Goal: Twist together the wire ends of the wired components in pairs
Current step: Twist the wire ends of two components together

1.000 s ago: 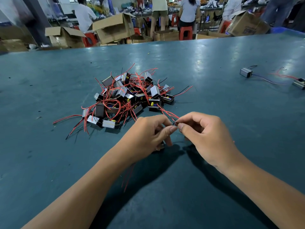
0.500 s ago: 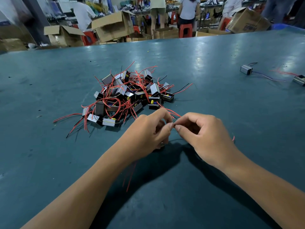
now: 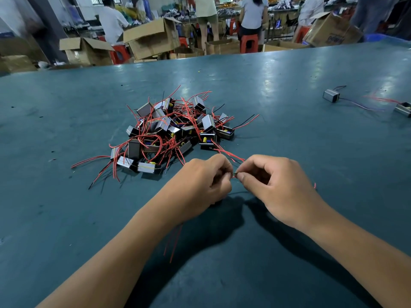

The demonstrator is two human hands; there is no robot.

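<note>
A heap of small metal-cased components with red and black wires (image 3: 169,130) lies on the teal table (image 3: 66,218), just beyond my hands. My left hand (image 3: 204,183) and my right hand (image 3: 275,183) meet fingertip to fingertip in front of the heap. Both pinch thin wire ends (image 3: 234,174) between thumb and forefinger. Red wires run from the pinch back toward the heap, and more red wires (image 3: 173,241) trail out under my left wrist. Any component in my left palm is hidden.
Two separate components with wires lie at the far right, one (image 3: 331,95) and another at the edge (image 3: 403,108). Beyond the table's far edge stand open cardboard boxes (image 3: 153,38), red stools and several people at other benches.
Both hands stay pinched together on the wire ends. They have drifted slightly away from me toward the heap, and my fingertips have shifted a little around the wires.
</note>
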